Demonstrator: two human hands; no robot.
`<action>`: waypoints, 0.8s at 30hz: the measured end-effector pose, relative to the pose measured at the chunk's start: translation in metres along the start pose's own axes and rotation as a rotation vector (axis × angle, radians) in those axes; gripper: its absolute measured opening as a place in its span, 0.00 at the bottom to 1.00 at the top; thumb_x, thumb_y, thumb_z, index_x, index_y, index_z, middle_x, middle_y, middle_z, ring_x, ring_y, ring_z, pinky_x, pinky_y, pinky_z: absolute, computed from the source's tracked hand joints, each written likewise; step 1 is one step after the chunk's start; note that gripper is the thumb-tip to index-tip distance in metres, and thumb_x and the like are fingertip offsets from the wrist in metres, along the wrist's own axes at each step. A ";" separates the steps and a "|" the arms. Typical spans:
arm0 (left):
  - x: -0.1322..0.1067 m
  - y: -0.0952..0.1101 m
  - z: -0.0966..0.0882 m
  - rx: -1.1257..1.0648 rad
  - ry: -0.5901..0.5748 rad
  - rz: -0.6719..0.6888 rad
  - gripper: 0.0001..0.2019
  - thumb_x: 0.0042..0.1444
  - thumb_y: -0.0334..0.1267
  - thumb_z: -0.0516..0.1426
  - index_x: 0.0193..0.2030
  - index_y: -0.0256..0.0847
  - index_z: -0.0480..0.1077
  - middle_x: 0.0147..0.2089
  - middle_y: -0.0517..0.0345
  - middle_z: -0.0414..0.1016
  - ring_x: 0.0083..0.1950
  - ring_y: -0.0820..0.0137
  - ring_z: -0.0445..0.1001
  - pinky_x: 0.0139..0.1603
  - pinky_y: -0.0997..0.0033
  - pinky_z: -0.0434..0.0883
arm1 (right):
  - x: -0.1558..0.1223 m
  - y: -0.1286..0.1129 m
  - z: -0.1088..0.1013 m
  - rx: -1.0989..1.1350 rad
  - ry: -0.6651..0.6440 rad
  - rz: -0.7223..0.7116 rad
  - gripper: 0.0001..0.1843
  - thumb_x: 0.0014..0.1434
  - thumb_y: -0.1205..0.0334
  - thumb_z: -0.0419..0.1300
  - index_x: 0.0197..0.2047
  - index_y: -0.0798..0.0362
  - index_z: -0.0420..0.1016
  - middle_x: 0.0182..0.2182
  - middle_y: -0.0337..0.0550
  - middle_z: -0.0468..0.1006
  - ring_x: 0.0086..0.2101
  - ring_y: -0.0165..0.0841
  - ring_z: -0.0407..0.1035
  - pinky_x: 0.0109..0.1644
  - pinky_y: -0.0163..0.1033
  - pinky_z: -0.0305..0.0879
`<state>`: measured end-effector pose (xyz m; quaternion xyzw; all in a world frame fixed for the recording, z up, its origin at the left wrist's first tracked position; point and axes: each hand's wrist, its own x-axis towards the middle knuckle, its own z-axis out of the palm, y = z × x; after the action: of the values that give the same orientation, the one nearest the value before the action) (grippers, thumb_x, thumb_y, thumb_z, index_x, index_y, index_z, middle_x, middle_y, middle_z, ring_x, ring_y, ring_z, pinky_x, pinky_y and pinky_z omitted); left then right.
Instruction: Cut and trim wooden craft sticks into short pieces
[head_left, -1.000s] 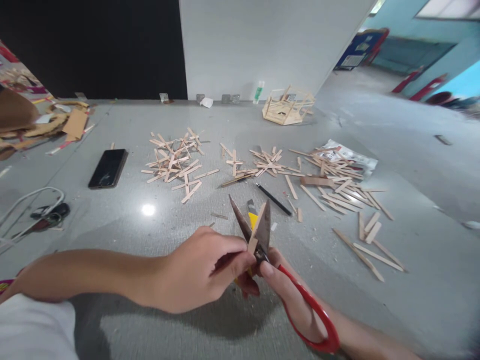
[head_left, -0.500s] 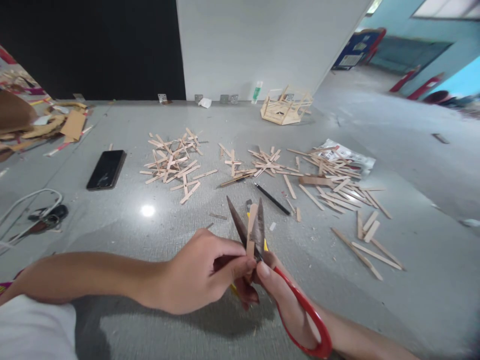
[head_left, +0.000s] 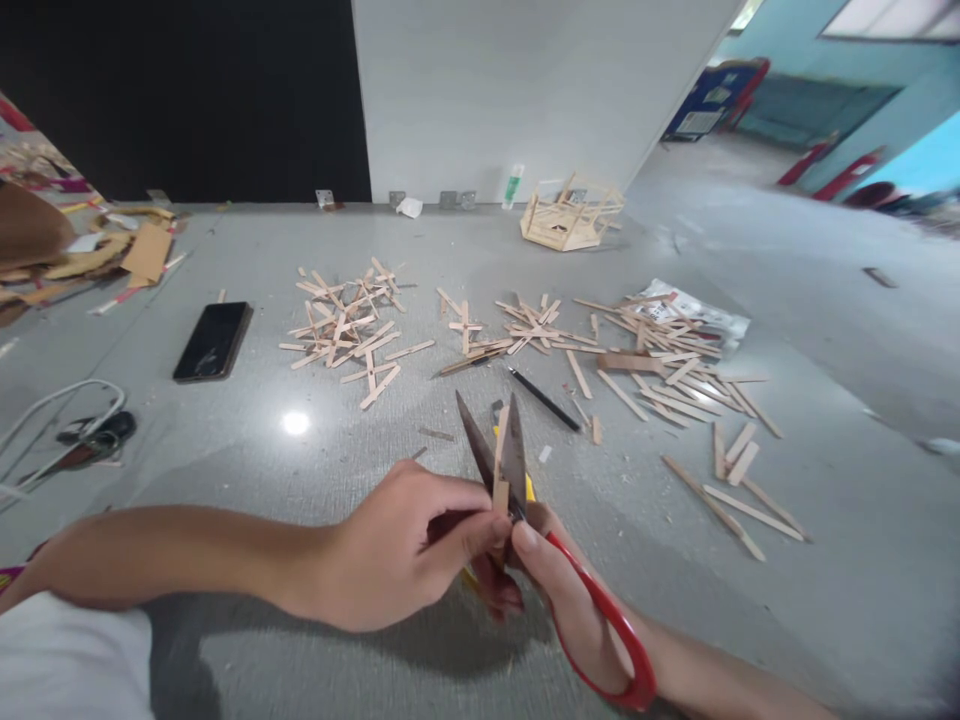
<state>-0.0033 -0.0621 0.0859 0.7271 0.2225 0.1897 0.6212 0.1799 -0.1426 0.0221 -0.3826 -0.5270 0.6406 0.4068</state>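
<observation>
My left hand (head_left: 420, 545) pinches a flat wooden craft stick (head_left: 502, 450) between thumb and fingers, the stick pointing up and away from me. My right hand (head_left: 555, 570) grips red-handled scissors (head_left: 634, 655), thumb through the near loop. The parted blades stand on either side of the stick, which lies between them near the pivot. Under the blades and hands a yellow tool (head_left: 529, 488), perhaps a cutter, shows in part. A slim black pen-like tool (head_left: 546, 398) lies just beyond the blade tips.
Loose craft sticks (head_left: 675, 345) are heaped at right over a plastic wrapper (head_left: 720, 320). More stick pieces (head_left: 341, 315) lie at left, by a phone (head_left: 214, 340) and a white cable (head_left: 112, 395). At the back stand a stick-built frame (head_left: 566, 225) and a glue tube (head_left: 513, 187).
The scissor blades have drawn slightly closer together around the stick, and the red handle has shifted a little left. My left hand stays almost still.
</observation>
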 end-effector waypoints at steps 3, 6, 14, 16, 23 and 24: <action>-0.001 -0.001 0.000 -0.029 0.013 -0.030 0.24 0.74 0.53 0.55 0.34 0.37 0.76 0.33 0.52 0.84 0.35 0.69 0.84 0.38 0.76 0.76 | 0.002 -0.003 -0.001 0.004 -0.013 -0.031 0.31 0.76 0.36 0.43 0.36 0.51 0.70 0.28 0.40 0.68 0.28 0.34 0.63 0.33 0.40 0.63; -0.001 -0.003 0.001 -0.008 0.035 -0.033 0.25 0.75 0.53 0.52 0.33 0.36 0.75 0.31 0.50 0.83 0.34 0.69 0.83 0.35 0.77 0.75 | 0.004 -0.008 -0.002 0.009 -0.028 -0.062 0.27 0.75 0.35 0.46 0.44 0.50 0.69 0.35 0.44 0.70 0.34 0.37 0.65 0.39 0.43 0.68; -0.003 -0.006 0.001 -0.026 0.183 0.098 0.23 0.76 0.50 0.51 0.32 0.38 0.69 0.28 0.52 0.80 0.29 0.73 0.78 0.28 0.80 0.69 | 0.009 -0.022 -0.014 -0.041 -0.125 -0.012 0.33 0.73 0.31 0.44 0.41 0.51 0.73 0.34 0.44 0.70 0.35 0.37 0.64 0.42 0.44 0.66; -0.004 -0.004 -0.003 0.059 0.300 0.189 0.21 0.76 0.46 0.53 0.32 0.38 0.69 0.24 0.59 0.75 0.23 0.77 0.70 0.23 0.81 0.60 | 0.010 -0.023 -0.018 -0.089 -0.166 0.019 0.35 0.73 0.30 0.45 0.40 0.52 0.75 0.33 0.43 0.70 0.36 0.37 0.65 0.43 0.44 0.66; 0.000 0.006 -0.009 0.226 0.384 0.289 0.19 0.75 0.40 0.54 0.30 0.37 0.70 0.21 0.69 0.60 0.20 0.81 0.52 0.19 0.80 0.50 | 0.016 -0.029 -0.023 -0.393 -0.008 0.082 0.23 0.72 0.39 0.54 0.37 0.50 0.72 0.29 0.41 0.73 0.28 0.34 0.65 0.32 0.38 0.61; 0.001 0.007 -0.009 0.246 0.393 0.294 0.19 0.75 0.39 0.53 0.30 0.37 0.70 0.21 0.69 0.58 0.20 0.81 0.51 0.19 0.80 0.50 | 0.017 -0.031 -0.023 -0.483 0.053 0.104 0.21 0.72 0.41 0.55 0.37 0.50 0.71 0.28 0.41 0.74 0.27 0.33 0.65 0.32 0.39 0.61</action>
<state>-0.0074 -0.0549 0.0938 0.7707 0.2524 0.3869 0.4389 0.1980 -0.1147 0.0479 -0.5120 -0.6336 0.5058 0.2839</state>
